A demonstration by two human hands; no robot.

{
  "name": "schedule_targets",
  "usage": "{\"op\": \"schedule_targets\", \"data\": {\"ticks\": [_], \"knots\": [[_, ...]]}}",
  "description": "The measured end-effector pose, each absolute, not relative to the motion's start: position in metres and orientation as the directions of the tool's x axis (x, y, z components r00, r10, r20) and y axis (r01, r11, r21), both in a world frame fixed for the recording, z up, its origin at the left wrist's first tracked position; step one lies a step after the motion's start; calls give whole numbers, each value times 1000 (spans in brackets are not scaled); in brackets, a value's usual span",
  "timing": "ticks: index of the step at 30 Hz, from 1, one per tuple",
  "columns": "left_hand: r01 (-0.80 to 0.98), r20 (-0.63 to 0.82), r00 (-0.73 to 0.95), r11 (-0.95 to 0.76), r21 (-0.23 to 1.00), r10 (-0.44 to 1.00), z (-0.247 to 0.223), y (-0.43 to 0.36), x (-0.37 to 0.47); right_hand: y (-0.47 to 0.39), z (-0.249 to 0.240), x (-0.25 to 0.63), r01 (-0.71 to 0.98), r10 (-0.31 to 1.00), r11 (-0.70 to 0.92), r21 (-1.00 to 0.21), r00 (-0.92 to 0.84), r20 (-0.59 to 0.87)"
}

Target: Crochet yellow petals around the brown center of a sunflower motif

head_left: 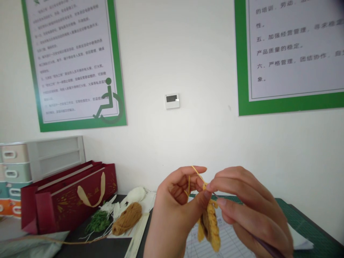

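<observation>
Left hand (172, 208) is pinching a ruffled yellow yarn piece (213, 229), right hand (252, 204) is clamped on a slim dark-handled hook or needle (268, 247), near right over white gridded paper (231, 243), mid-stitch I reckon, so next needs steady tension on the thin yellow strand (197, 172).

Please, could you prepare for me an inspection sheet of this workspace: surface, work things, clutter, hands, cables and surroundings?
Surface: dark table, with a green cutting mat at right and a printed sheet beneath the hands.
Work things: yellow stitched piece, yellow yarn, slender dark-handled tool; the tool's tip cannot be made out.
Clutter: brown yarn, green yarn, white yarn, red bag, all at left.
Hands: left hand pinches the piece, yarn over its index finger; right hand holds the tool.
Cables: nothing seen.
Surroundings: white wall, two green-bordered posters, small wall device, drawers at far left.
</observation>
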State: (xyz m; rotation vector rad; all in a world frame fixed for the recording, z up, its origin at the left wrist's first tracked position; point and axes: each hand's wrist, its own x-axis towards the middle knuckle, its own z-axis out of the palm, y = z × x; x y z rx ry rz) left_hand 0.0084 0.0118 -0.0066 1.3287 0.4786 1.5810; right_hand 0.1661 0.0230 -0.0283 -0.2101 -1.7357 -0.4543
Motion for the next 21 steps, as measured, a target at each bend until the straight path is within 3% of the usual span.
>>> {"op": "schedule_targets", "data": {"ticks": [8, 11, 13, 15, 17, 18, 21], "knots": [[-555, 461, 72, -348, 755, 884, -6, 13, 15, 50, -43, 167, 324, -168, 927, 191, -98, 981], [-613, 405, 174, -223, 758, 897, -6, 13, 17, 59, -48, 159, 243, -161, 961, 134, 92, 983], [-638, 391, 193, -187, 747, 900, -6, 13, 21, 61, -50, 153, 275, -148, 958, 83, 224, 963], [-624, 418, 119, -259, 737, 901, -6, 12, 24, 57, -49, 148, 447, -213, 889, 100, 209, 954], [-534, 495, -24, -430, 728, 869, -7, 11, 27, 49, -42, 146, 654, -368, 713, 253, 42, 929], [-461, 540, -97, -519, 720, 836, -7, 10, 27, 44, -37, 145, 697, -396, 664, 269, 24, 918], [-239, 608, -230, -650, 722, 760, -7, 8, 26, 28, -25, 145, 686, -322, 695, 217, 26, 946]]}}
